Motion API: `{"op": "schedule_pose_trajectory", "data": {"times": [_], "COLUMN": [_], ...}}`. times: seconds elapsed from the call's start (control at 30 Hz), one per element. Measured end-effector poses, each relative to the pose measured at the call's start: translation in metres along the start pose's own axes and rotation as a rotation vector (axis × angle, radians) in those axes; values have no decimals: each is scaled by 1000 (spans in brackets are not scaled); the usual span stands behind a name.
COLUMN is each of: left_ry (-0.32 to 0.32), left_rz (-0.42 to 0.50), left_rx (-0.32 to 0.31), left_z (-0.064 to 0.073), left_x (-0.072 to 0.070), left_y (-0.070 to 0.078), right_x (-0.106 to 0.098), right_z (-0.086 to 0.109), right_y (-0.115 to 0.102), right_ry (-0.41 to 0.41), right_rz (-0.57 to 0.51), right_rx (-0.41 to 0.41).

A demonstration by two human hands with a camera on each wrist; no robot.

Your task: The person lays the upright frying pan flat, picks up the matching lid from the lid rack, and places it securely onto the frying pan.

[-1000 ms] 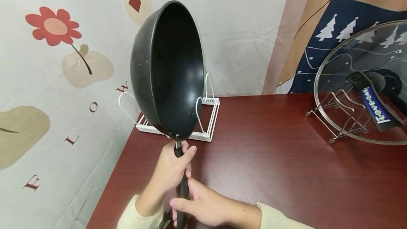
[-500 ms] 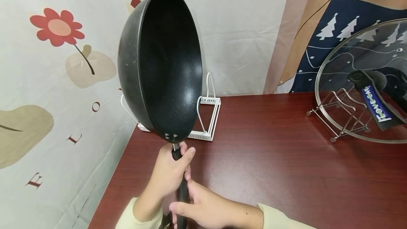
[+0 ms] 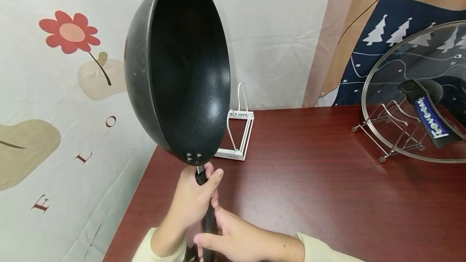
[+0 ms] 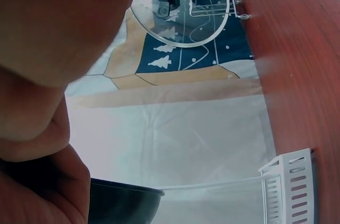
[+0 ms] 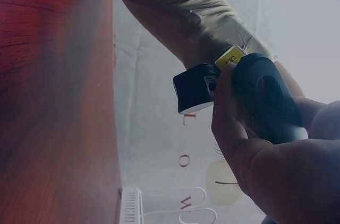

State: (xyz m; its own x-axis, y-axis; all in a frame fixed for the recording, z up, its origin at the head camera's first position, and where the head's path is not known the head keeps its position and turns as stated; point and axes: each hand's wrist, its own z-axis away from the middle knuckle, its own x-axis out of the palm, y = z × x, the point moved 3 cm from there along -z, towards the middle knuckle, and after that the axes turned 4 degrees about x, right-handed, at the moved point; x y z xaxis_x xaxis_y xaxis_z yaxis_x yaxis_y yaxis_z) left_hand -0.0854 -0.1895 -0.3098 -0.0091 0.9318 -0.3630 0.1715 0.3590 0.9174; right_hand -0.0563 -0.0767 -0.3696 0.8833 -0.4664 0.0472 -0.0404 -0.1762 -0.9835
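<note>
A large black wok is held up on its side in the head view, its dark inside turned to the right and its handle pointing down towards me. My left hand grips the handle just under the rivets. Lower down, my right hand holds the same handle, thumb across it. In the right wrist view the right hand curls round the handle's end. Behind the wok stands a white rack with wire loops, its left part hidden by the wok.
A glass lid with a black knob and blue label leans in a wire lid stand at the right of the reddish-brown table. Printed cloth hangs along the back and left.
The wok has come nearer and shifted up and left in the head view, covering more of the rack's left side. Both hands keep their grip on the handle.
</note>
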Motion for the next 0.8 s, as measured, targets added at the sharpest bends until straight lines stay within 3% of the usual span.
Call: {"op": "schedule_pose_trajectory", "data": {"times": [0.57, 0.8], "left_ry": [-2, -31], "left_rz": [34, 59], "left_rx": [11, 0], "left_z": [3, -3], "left_x": [2, 8], "left_y": [10, 10], "right_x": [0, -3], "right_z": [2, 6], "right_y": [-7, -9], "right_ry": [17, 70], "right_rz": [36, 73], "right_rx": [-57, -30]}}
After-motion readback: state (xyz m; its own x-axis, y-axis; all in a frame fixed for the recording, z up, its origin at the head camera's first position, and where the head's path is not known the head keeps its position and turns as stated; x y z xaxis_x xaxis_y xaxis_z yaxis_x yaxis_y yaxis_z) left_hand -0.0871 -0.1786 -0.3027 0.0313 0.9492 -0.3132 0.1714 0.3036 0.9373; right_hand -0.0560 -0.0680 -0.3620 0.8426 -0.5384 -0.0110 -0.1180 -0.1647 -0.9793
